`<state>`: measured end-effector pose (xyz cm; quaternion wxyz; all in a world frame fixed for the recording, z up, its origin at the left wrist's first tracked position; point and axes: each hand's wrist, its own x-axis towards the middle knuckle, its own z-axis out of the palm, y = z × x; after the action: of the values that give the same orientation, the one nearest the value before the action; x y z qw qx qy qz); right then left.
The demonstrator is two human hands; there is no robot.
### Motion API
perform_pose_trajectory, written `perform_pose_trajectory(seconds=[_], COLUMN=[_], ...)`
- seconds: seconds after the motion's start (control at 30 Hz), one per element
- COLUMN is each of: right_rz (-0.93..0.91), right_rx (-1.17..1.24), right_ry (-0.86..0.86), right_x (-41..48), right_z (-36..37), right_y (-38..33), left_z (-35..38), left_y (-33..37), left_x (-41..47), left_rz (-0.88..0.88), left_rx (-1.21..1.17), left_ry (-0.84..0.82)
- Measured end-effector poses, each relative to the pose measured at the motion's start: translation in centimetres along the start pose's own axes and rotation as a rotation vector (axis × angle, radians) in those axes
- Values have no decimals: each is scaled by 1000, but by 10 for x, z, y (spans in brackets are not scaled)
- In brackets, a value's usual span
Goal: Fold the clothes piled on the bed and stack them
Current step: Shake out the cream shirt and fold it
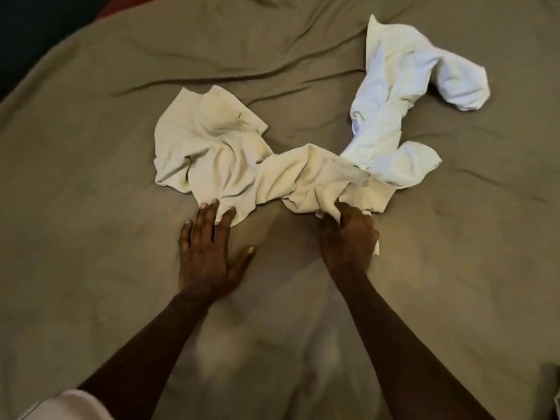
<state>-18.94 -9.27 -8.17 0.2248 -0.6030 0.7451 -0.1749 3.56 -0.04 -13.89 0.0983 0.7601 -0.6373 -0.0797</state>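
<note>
A crumpled cream garment (230, 159) lies in the middle of the bed. My left hand (209, 253) rests flat with its fingers spread, the fingertips on the garment's near left edge. My right hand (348, 237) is closed around a bunch of the garment's near right edge. A whiter garment (394, 95) lies twisted at the back right, its near end touching the cream one.
The olive-brown bedsheet (121, 268) is wrinkled and covers the whole bed. A dark area and a red edge (115, 7) show past the bed's far left corner. A pale sleeve (69, 404) sits at the bottom left.
</note>
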Motion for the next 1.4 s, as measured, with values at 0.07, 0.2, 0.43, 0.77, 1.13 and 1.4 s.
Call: perform_pose_trajectory(seconds=[0.07,0.2,0.43,0.77,1.13,1.4], right_rz=[64,249,211,32,-574,-743], right_rx=[280,828,847,974,555,878], right_ry=[107,154,297,144,-359,-288], right_x=[-3,-2,12,-75,-192,-215], right_z=[-17,-70,-181,-389,-561,-597], right_y=[-6,-34,-67,-127,-201,-195], left_z=[-3,-18,-146,-453,-643,-681], left_y=[-1,1,18,125,297,325], left_x=[-1,21,67,13,-82,-123], left_rz=[-5,-156,-246,1,469,548], left_rx=[-63,-182,-604,-670,-719,-598], left_ry=[20,67,262,409,267,85])
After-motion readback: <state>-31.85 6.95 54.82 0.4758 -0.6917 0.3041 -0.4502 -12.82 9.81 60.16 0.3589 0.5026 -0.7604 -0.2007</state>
